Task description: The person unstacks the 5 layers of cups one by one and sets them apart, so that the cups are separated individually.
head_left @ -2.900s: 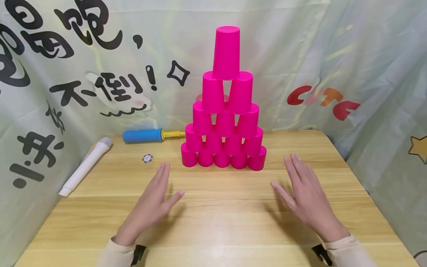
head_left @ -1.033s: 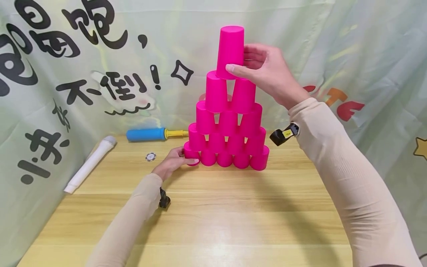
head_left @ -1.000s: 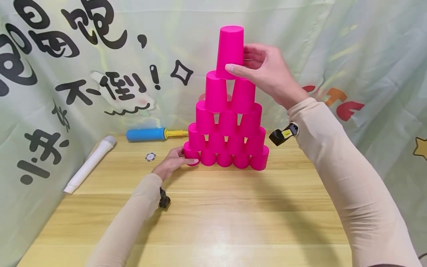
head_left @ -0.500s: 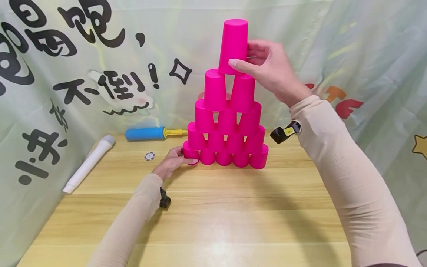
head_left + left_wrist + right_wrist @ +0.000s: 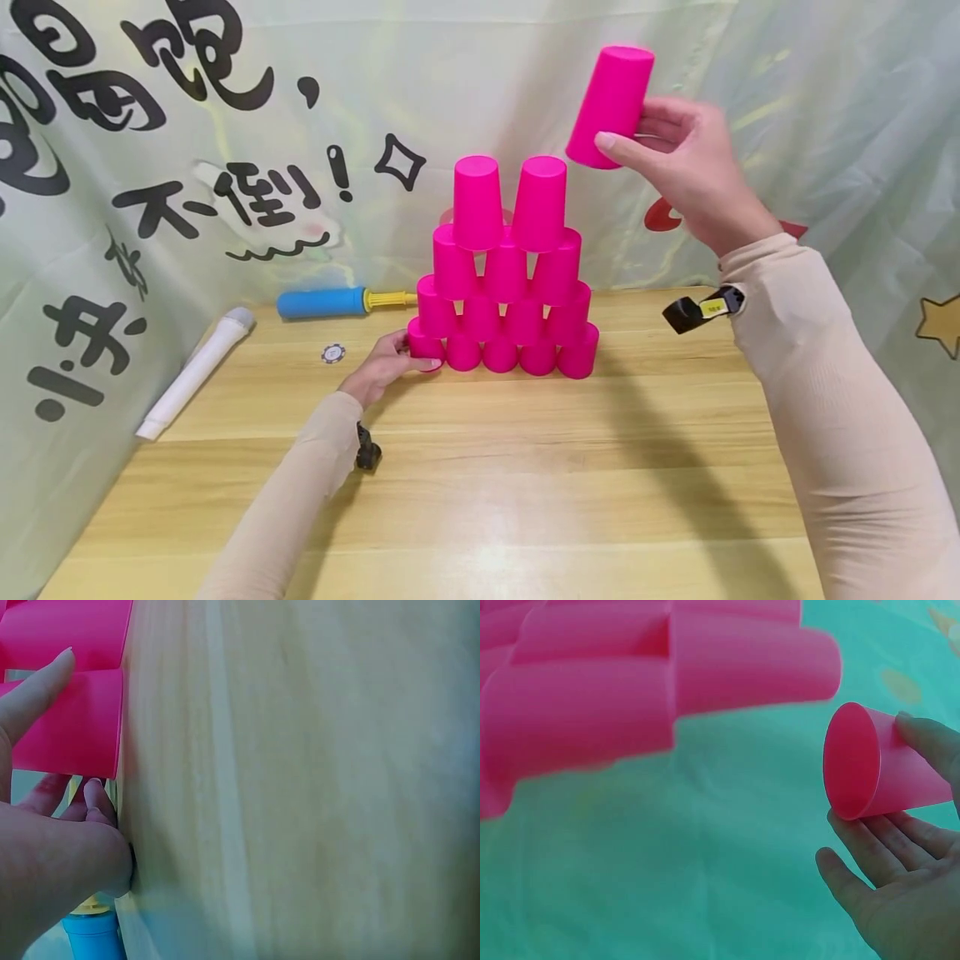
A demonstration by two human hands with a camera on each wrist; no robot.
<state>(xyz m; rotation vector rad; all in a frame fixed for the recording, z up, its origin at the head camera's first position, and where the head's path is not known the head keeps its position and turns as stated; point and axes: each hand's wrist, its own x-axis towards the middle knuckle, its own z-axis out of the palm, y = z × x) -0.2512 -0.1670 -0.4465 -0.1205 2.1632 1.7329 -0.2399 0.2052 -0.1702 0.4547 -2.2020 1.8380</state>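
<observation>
Upside-down pink cups (image 5: 506,275) stand stacked in a pyramid on the wooden table, two cups forming its present top row. My right hand (image 5: 693,171) holds another pink cup (image 5: 611,107) in the air, right of and above the stack. That cup tilts, and in the right wrist view its open mouth (image 5: 851,761) faces the stack, clear of it. Low at the left, my left hand (image 5: 382,365) is at the bottom-row corner cup (image 5: 426,343). Its thumb (image 5: 45,686) lies across the front of that cup, with fingers around the left side, partly hidden.
Behind the stack's left side lies a blue pump with a yellow end (image 5: 322,302). A poker chip (image 5: 333,353) is on the table (image 5: 487,483), left of my left hand. A white tube (image 5: 197,372) lies along the left edge. A printed curtain (image 5: 360,75) encloses the table's back and sides.
Both hands reached from the near table to the cups. My right hand took the top cup, lifted it off and carried it right, tilting it. Lately the left hand has stayed at the corner cup.
</observation>
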